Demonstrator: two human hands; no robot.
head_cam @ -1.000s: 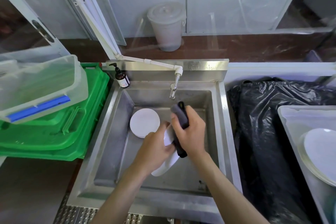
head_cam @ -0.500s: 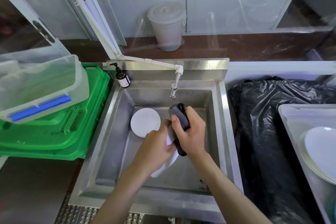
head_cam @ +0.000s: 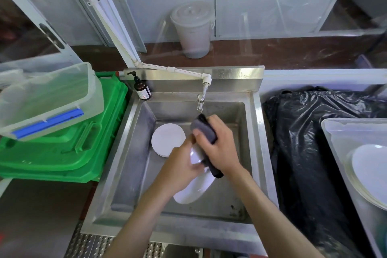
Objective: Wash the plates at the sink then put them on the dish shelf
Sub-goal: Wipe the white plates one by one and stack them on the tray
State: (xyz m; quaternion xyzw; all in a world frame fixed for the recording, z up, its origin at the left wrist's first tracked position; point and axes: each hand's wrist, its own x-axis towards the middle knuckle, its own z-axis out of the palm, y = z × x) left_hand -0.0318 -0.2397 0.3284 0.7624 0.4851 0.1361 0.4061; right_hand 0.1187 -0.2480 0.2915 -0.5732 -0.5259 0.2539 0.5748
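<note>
Over the steel sink (head_cam: 129,153), my left hand (head_cam: 180,165) grips a white plate (head_cam: 196,189), tilted on edge in the middle of the basin. My right hand (head_cam: 219,148) grips a dark grey cloth (head_cam: 206,132) and presses it against the plate's upper face. A second white plate (head_cam: 167,139) lies flat on the sink floor at the back left. More white plates (head_cam: 368,174) are stacked in a pale tray (head_cam: 335,130) at the right edge.
The tap (head_cam: 201,100) hangs over the basin's back, just above the cloth. A brown soap pump bottle (head_cam: 142,90) stands on the sink's back left corner. Green crates (head_cam: 62,153) with a clear tub (head_cam: 48,98) sit left; a black bag (head_cam: 303,142) lies right.
My right hand has slid the cloth a little up and back along the plate. My left hand keeps the same hold and the plate stays tilted.
</note>
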